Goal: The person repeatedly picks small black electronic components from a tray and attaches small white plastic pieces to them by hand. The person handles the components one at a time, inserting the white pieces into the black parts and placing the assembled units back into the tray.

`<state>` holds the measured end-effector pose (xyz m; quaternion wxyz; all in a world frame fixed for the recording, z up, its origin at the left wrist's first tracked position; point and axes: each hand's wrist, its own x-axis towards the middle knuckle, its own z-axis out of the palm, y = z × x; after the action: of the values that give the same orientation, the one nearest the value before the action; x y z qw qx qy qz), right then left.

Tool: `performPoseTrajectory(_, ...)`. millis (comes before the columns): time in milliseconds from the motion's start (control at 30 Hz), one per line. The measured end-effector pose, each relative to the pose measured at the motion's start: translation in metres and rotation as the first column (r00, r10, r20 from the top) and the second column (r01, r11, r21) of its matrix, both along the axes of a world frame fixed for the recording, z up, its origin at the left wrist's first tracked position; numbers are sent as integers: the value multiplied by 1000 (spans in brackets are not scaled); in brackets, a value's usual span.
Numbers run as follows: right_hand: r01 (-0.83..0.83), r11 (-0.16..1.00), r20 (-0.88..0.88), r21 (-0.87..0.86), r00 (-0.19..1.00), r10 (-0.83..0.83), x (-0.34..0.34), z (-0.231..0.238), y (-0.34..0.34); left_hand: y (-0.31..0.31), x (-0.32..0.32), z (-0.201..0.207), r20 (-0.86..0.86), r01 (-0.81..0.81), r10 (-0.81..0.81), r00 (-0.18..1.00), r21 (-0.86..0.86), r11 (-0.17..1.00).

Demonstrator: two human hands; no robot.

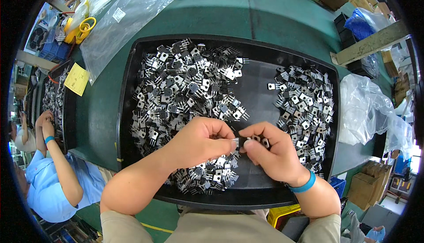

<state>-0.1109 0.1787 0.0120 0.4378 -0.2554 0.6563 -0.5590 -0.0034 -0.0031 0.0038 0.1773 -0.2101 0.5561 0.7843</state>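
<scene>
A black tray lies in front of me with two heaps of three-legged transistors, a larger left heap and a smaller right heap. Over the gap between them, my left hand is closed, thumb and forefinger pinching a small transistor by its end. Fingertip to fingertip with it, my right hand is curled closed around a few transistors; its thumb and forefinger are close to the pinched piece. My fingers partly hide the held pieces. A single transistor lies beside the right heap.
A clear plastic bag and a yellow paper slip lie on the green table left of the tray. Crumpled clear bags rest at the right. A co-worker in a blue shirt handles parts in another tray at far left.
</scene>
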Motion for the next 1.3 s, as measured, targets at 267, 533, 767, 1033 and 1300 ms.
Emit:
performPoseTrajectory(267,16,1000,328,1,944,-15,-1,-4,-2,-5,-1,2,56,-80,71,996,171,982)
performPoseTrajectory(533,86,995,413,48,906,-98,-13,-5,1,-2,-3,-2,-67,-260,278,958,201,945)
performPoseTrajectory(767,89,996,-473,-21,877,-88,-28,-30,-10,-3,-4,-5,-160,-330,367,916,217,919)
performPoseTrajectory(1033,-68,935,-838,347,425,342,-15,-40,-21,-6,-1,-12,-158,-287,334,929,259,922)
performPoseTrajectory(1300,-22,996,-623,82,779,68,-18,-2,-10,-4,-1,-7,-100,-278,303,948,209,938)
